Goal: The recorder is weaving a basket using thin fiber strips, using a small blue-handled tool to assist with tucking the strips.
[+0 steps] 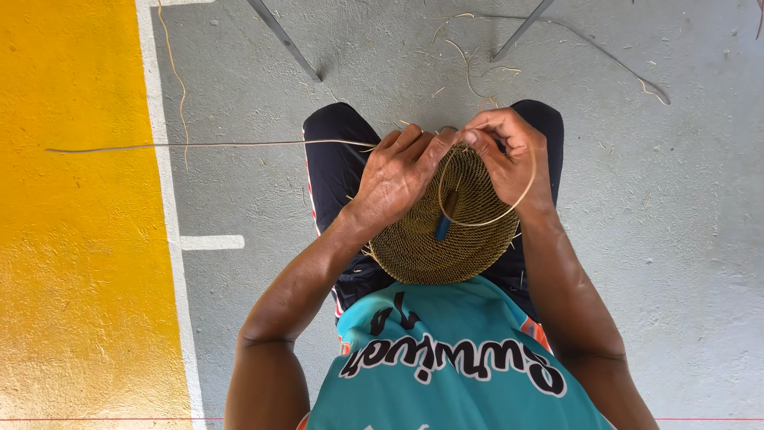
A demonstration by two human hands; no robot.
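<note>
A round, tightly woven tan basket piece (430, 247) rests on my lap. My left hand (398, 175) lies over its far left edge, fingers pressed on the weave. My right hand (509, 155) pinches the far rim, its fingertips touching those of the left. A thin cane strand (207, 145) runs from my hands far out to the left. Another length of strand (509, 209) loops in an arc over the basket under my right hand. A small tool with a blue handle (444, 225) lies on the weave between my hands.
I sit above a grey concrete floor (676, 199) with a white line (163, 191) and a yellow painted area (72, 239) at left. Two metal legs (286, 40) stand ahead. Loose cane scraps (469, 72) lie on the floor.
</note>
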